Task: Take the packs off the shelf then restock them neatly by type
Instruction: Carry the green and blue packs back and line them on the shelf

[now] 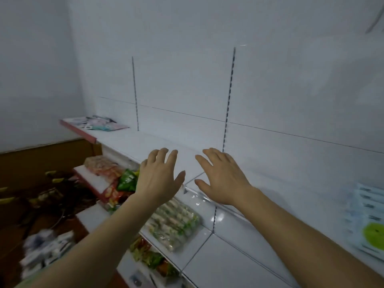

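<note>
Shelf: white metal top shelf (158, 142), bare at centre.
Hands: left hand (159, 176), right hand (223, 179), fingers spread, holding nothing.
Packs: pastel flat packs (104, 124) at 10 o'clock.
Risk: blurred view; reaching could knock packs floorward.

Left hand (160, 175): raised, back toward the camera, palm facing away and down. Fingers (171, 157) straight and slightly spread, thumb out to the right. Holds nothing.

Right hand (222, 177): raised level with the left, just beside it, apart from it. Back up, fingers straight and loosely spread, thumb pointing left toward the other hand. Holds nothing.

Forearms: both bare, reaching forward from the lower corners of the view and converging toward the middle. Wrists roughly straight.
</note>
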